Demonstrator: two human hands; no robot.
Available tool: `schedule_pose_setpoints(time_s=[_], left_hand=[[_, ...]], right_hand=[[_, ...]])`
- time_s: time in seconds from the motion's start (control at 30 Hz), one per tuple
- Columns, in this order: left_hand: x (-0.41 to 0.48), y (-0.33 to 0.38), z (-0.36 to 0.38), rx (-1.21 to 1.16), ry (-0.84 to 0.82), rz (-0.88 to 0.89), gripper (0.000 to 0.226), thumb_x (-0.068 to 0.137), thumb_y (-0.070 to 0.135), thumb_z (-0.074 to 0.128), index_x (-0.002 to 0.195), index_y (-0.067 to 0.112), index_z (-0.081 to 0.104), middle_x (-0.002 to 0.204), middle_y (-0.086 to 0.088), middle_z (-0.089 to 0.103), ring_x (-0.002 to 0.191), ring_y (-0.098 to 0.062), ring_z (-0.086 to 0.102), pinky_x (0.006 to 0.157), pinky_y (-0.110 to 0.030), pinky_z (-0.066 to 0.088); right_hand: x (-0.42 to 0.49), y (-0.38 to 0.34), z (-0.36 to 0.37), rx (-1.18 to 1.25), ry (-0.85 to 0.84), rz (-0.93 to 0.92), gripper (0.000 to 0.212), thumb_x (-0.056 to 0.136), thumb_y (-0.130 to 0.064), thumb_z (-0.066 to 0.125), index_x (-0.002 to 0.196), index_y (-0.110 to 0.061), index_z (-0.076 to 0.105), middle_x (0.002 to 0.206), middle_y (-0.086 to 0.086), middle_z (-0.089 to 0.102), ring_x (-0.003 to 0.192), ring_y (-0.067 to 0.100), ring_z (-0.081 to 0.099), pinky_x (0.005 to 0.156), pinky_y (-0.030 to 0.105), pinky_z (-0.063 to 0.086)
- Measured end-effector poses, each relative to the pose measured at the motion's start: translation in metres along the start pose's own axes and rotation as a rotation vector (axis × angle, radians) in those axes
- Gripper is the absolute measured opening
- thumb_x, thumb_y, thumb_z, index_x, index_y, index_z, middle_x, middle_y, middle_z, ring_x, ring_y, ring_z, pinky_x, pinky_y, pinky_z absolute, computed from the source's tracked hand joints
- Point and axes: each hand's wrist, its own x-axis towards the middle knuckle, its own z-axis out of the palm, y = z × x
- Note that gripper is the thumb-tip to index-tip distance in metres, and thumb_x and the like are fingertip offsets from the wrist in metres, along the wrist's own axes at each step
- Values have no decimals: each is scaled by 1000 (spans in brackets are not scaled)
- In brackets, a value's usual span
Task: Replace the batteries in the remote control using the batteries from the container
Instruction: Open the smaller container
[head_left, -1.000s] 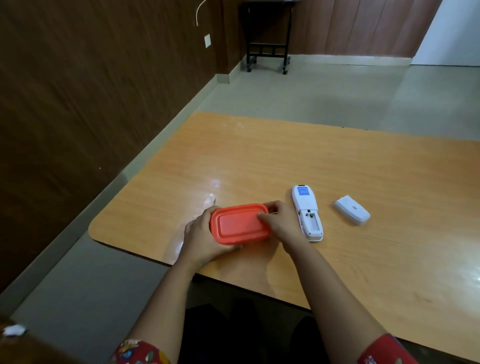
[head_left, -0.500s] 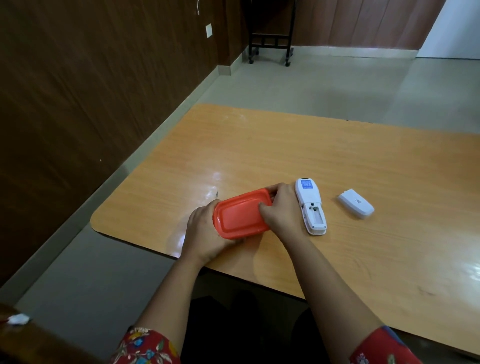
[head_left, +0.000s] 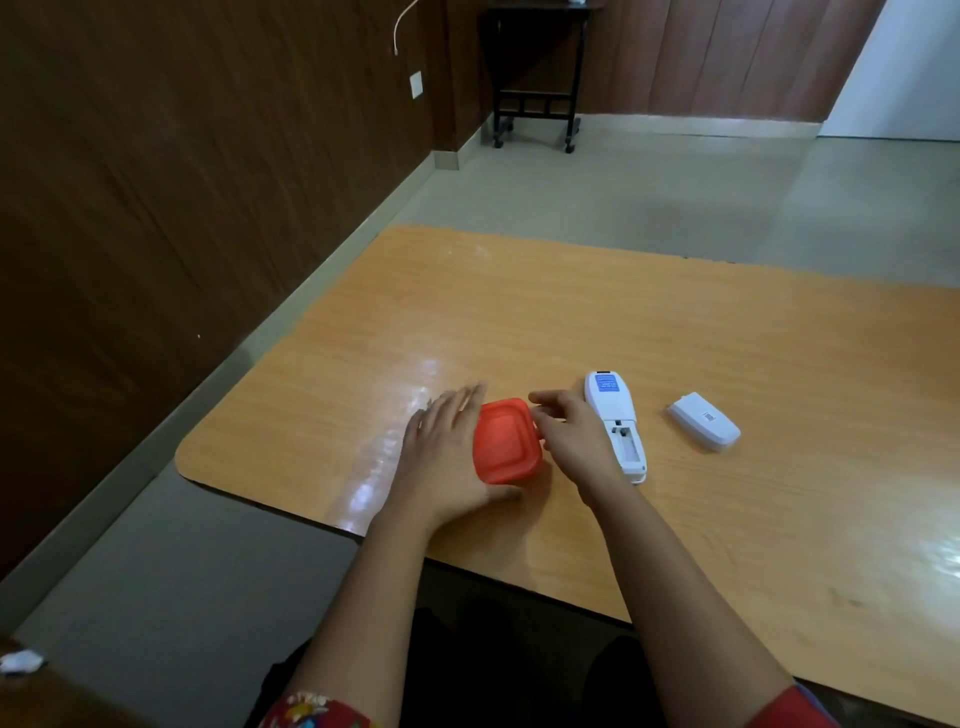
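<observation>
An orange lidded container (head_left: 506, 441) stands on the wooden table (head_left: 727, 338) near its front edge. My left hand (head_left: 441, 457) lies against the container's left side, fingers stretched out and blurred, thumb along its near edge. My right hand (head_left: 571, 436) pinches the container's far right corner at the lid. Right of that hand lies the white remote control (head_left: 615, 421), face down, with its battery compartment uncovered. The white battery cover (head_left: 704, 421) lies apart, further right. No batteries are visible; the container's inside is hidden by the lid.
A dark wood-panelled wall runs along the left, with a strip of floor between it and the table. A black wheeled stand (head_left: 535, 98) is at the far wall. The table's front edge is just below my wrists.
The container has been turned, so it now looks shorter and squarer. My left hand's fingers have straightened out from their grip. My right hand shifted to the far right corner.
</observation>
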Motion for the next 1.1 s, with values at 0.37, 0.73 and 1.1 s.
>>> schedule_pose_setpoints(time_s=[0.37, 0.73, 1.1], left_hand=[[11, 10, 3, 84, -77, -115, 106, 57, 56, 68, 147, 26, 22, 139, -3, 37, 131, -27, 32, 106, -44, 30], [14, 15, 11, 42, 30, -168, 84, 63, 60, 65, 136, 30, 36, 133, -1, 46, 125, -27, 41, 99, -44, 32], [14, 14, 8, 28, -26, -182, 100, 52, 59, 73, 140, 31, 35, 133, 0, 46, 124, -25, 41, 98, -41, 33]], right_hand=[[-10, 2, -5, -264, 19, 36, 16, 78, -15, 60, 89, -14, 71, 82, -1, 68, 85, 20, 66, 68, 28, 46], [-22, -12, 16, -293, 99, -69, 39, 79, -21, 55, 117, -17, 62, 114, 8, 60, 102, 24, 58, 87, 36, 48], [-13, -11, 4, -415, 107, 7, 22, 79, -9, 53, 94, -8, 69, 96, 8, 71, 92, 26, 64, 77, 32, 51]])
